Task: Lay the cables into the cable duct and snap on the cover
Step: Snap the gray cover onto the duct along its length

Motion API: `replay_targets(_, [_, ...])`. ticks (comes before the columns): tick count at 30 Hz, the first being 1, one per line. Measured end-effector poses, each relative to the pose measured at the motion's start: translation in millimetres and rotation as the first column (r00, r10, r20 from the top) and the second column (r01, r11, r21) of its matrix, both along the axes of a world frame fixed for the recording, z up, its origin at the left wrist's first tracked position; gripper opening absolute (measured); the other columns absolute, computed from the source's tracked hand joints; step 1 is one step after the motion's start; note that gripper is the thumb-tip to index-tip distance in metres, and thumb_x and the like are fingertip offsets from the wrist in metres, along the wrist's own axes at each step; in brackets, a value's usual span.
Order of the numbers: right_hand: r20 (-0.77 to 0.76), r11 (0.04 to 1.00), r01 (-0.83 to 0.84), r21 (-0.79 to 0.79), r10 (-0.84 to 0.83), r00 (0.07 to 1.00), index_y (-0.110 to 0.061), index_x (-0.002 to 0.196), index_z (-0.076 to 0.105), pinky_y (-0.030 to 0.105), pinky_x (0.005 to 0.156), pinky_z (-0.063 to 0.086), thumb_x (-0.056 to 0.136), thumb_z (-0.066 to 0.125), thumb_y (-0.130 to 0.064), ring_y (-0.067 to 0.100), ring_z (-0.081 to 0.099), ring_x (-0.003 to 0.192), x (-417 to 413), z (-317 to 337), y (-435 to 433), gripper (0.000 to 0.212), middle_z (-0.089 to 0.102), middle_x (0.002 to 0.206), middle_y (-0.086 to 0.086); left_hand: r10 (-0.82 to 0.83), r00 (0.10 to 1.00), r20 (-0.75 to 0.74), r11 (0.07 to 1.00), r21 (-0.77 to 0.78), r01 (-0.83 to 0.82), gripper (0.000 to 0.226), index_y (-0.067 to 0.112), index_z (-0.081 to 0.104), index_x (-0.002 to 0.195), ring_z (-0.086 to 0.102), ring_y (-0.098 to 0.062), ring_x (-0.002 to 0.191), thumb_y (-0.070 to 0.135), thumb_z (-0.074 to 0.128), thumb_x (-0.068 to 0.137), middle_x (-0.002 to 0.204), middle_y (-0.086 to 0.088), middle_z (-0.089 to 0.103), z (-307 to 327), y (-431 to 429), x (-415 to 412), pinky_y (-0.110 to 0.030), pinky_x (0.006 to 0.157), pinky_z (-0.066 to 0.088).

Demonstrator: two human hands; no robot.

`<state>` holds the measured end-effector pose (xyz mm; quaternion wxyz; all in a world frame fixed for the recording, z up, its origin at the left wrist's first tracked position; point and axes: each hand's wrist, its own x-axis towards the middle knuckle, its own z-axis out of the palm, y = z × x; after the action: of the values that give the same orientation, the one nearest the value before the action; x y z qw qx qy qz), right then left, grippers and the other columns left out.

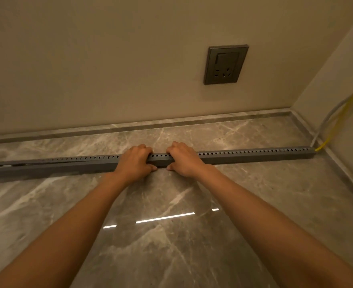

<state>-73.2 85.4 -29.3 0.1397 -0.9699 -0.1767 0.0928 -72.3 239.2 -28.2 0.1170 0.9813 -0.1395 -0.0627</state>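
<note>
From the head camera, the grey cable duct (254,155) lies on the marble floor (171,235), parallel to the wall. The left hand (135,163) and right hand (183,160) both clamp over its cover (160,160), fingers behind, thumbs in front. Leftward the cover looks unseated, though it's dim there; I'd press down and walk that way. The yellow cable (341,113) exits at the right end.
</note>
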Motion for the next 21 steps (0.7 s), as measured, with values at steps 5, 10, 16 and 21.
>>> replay_targets(5, [0.068,0.998,-0.053,-0.017,0.054,0.996,-0.005,0.114,0.052,0.041,0.088,0.041,0.084,0.062,-0.02,0.032,0.045,0.11,-0.7,-0.6,-1.6,0.035,0.05,0.12,0.016,-0.041,0.999,0.03,0.997,0.073,0.039,0.035,0.007,0.058,0.107,0.057,-0.032,0.095,0.028,0.066,0.079,0.106,-0.014,0.061,3.2,-4.5,-1.7,-0.039,0.081,0.046])
replay_targets(10, [0.072,0.998,-0.066,-0.022,0.068,0.995,-0.004,0.105,0.057,0.038,0.078,0.042,0.082,0.064,-0.017,0.033,0.05,0.102,2.4,1.9,-8.3,0.028,0.053,0.113,0.016,-0.048,0.997,0.067,0.998,0.05,0.045,0.035,0.008,0.063,0.106,0.06,-0.03,0.089,0.027,0.068,0.078,0.101,-0.013,0.065,2.2,-9.6,-4.1,-0.036,0.075,0.046])
replay_targets(16, [0.04,0.999,-0.046,-0.016,0.046,0.998,-0.005,0.102,0.062,0.031,0.07,0.035,0.078,0.069,-0.021,0.032,0.054,0.098,8.1,4.6,-21.3,0.03,0.057,0.109,0.013,-0.059,0.997,0.055,0.998,0.038,0.057,0.029,0.009,0.066,0.096,0.06,-0.029,0.085,0.029,0.069,0.076,0.094,-0.012,0.066,3.3,-21.4,1.2,-0.03,0.066,0.037])
replay_targets(21, [0.0,0.998,-0.041,-0.056,0.041,0.999,-0.005,0.109,0.057,0.033,0.073,0.037,0.081,0.065,-0.02,0.033,0.052,0.103,6.0,5.9,-16.9,0.033,0.053,0.114,0.016,-0.02,1.0,-0.022,1.0,-0.022,0.019,0.032,0.011,0.065,0.1,0.058,-0.027,0.088,0.03,0.07,0.076,0.098,-0.012,0.066,4.4,-17.7,3.9,-0.029,0.068,0.036])
